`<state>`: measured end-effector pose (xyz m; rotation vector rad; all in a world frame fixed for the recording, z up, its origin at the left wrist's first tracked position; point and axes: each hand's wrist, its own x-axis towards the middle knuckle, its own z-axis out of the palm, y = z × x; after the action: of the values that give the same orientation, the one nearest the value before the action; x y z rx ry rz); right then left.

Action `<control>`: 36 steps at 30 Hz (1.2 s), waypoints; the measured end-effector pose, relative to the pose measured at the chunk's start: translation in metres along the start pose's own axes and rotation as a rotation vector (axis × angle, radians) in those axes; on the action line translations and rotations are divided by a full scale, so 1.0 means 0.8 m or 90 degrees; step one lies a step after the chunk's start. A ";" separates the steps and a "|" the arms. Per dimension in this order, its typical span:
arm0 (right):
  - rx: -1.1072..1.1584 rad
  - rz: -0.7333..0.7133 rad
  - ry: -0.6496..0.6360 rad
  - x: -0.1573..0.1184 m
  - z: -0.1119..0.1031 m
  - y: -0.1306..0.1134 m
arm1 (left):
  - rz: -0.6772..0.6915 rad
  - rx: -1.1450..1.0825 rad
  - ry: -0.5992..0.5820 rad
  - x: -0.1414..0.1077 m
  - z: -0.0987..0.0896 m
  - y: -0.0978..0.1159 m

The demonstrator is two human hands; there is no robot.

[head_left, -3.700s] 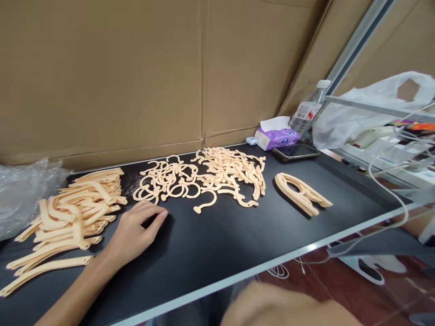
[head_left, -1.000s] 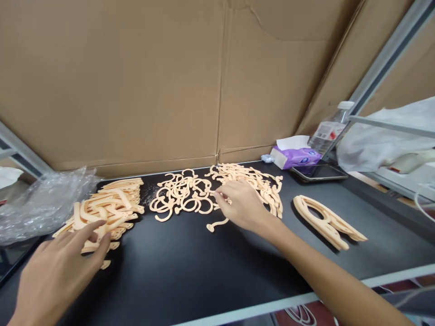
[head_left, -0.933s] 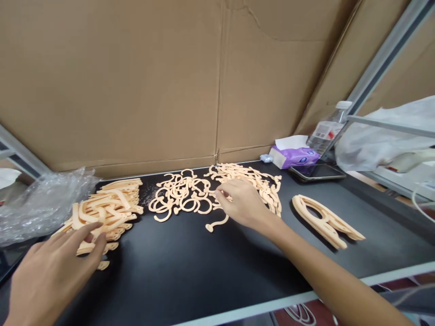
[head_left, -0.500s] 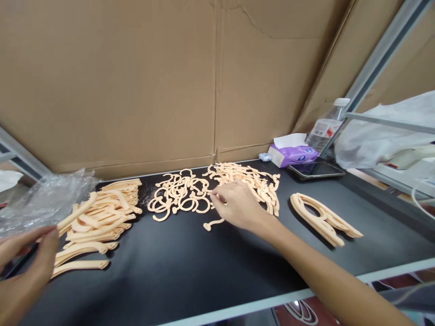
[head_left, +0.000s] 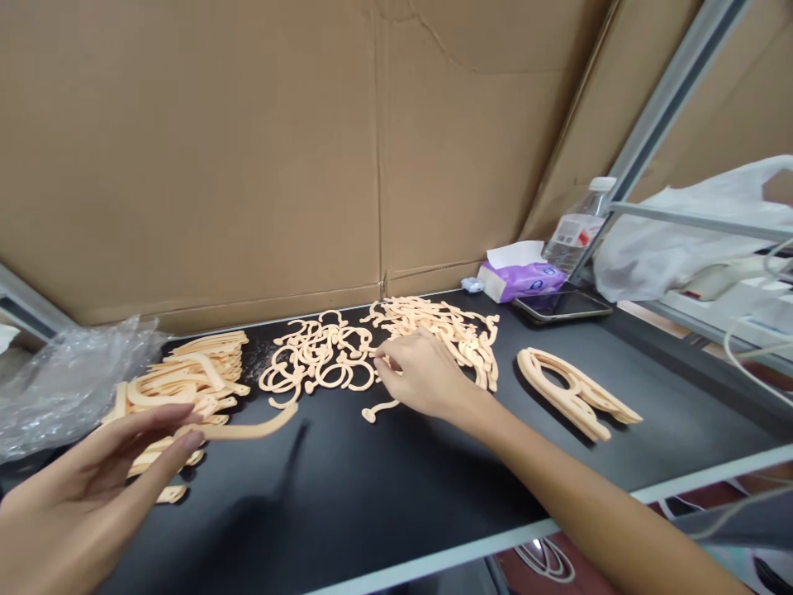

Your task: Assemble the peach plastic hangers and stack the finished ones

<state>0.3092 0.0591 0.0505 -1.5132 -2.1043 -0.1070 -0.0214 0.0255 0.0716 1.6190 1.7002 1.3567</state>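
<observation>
Black tabletop (head_left: 372, 504), cardboard wall (head_left: 248, 165) behind it, metal frame (head_left: 675, 103) at the right side. Left hand (head_left: 80, 487) has its thumb and fingers closed on one end of a pale strip (head_left: 248, 430); the strip is up off the surface, free end toward the middle. Right hand (head_left: 427, 372) is at the near edge of the branched-looking pile (head_left: 427, 314), fingers curled, thumb close to them. Can't tell if it has hold of anything (knuckles block the view).

Progress, my read: little done. Only the long bundle (head_left: 557, 397) at the right looks grouped, well apart from the rest; joined or just nested, can't tell. Everything else reads as loose stock: strip pile (head_left: 198, 364) on the left, hook pile (head_left: 319, 343) in the middle, branched-looking pile beside it. Most pieces look unused.

Counts: 1 strip in hand, 3 piles, 1 bundle, 1 stray curved piece (head_left: 370, 415) sticking out just beside the right hand. Pieces per pile: many, too tangled for an honest number. Bundle: several pieces, exact count unclear. Around them: 1 tissue pack (head_left: 526, 281), 1 phone (head_left: 561, 306) lying flat, 1 bottle (head_left: 576, 231) behind, 1 crumpled clear wrap (head_left: 68, 380) left of the strips, 1 white bag (head_left: 662, 240) beyond the frame.
</observation>
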 end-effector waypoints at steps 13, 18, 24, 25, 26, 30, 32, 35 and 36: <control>0.222 -0.010 -0.089 -0.006 -0.005 -0.009 | -0.057 -0.214 -0.180 -0.004 0.072 0.007; 0.300 -0.043 -0.119 -0.004 -0.001 -0.012 | -0.159 -0.325 -0.232 -0.009 0.101 0.025; 0.163 -0.054 -0.088 -0.002 0.008 -0.002 | -0.192 -0.460 -0.221 0.005 0.134 0.049; 0.175 -0.064 -0.087 -0.001 0.009 0.000 | -0.190 -0.478 -0.220 0.009 0.139 0.050; 0.194 -0.071 -0.087 -0.001 0.010 0.002 | -0.186 -0.494 -0.222 0.013 0.144 0.049; 0.222 -0.046 -0.066 0.000 0.008 0.009 | -0.178 -0.532 -0.245 0.028 0.152 0.039; 0.216 -0.034 -0.065 0.000 0.006 0.010 | -0.184 -0.536 -0.267 0.033 0.151 0.032; 0.216 -0.019 -0.085 -0.001 0.002 0.008 | -0.184 -0.510 -0.308 0.034 0.149 0.024; 0.223 -0.010 -0.091 -0.002 0.002 0.007 | -0.184 -0.502 -0.320 0.034 0.149 0.022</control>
<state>0.3141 0.0604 0.0473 -1.3258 -2.1088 0.3560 0.0802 0.0891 0.0434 1.0718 0.8834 1.1315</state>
